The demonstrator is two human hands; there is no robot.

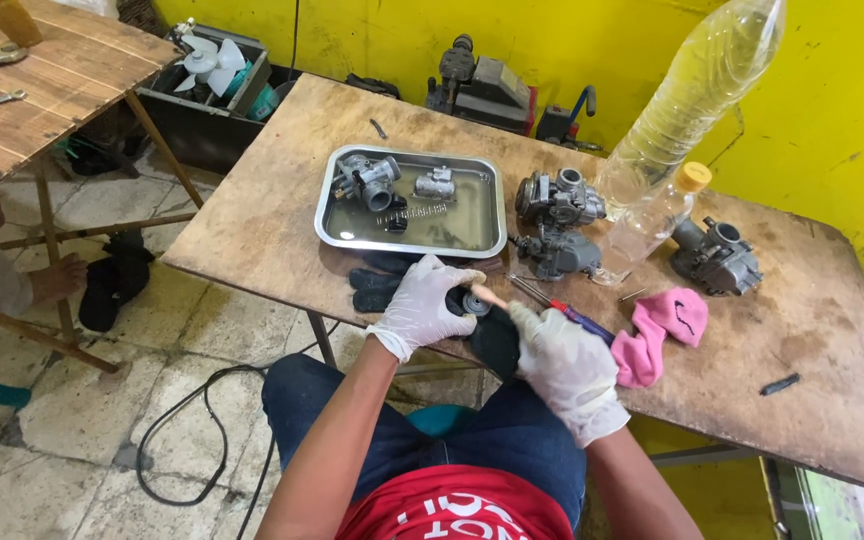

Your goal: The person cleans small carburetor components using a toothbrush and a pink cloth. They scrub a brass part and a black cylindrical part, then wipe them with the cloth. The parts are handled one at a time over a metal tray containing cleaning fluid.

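Gripping a small round metal part (475, 303), left hand (420, 305) fingers curl shut; right hand (564, 362) fingers pinch a wooden-handled brush (489, 296).

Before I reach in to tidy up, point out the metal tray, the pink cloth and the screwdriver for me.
metal tray (337, 238): head view, on its bare left rim.
pink cloth (664, 325): head view, on its folded middle.
screwdriver (580, 319): head view, on its handle.

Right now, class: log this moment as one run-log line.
left hand: steadies small round part on dark cloth | right hand: holds wooden-handled tool to it | metal tray: carburetor parts
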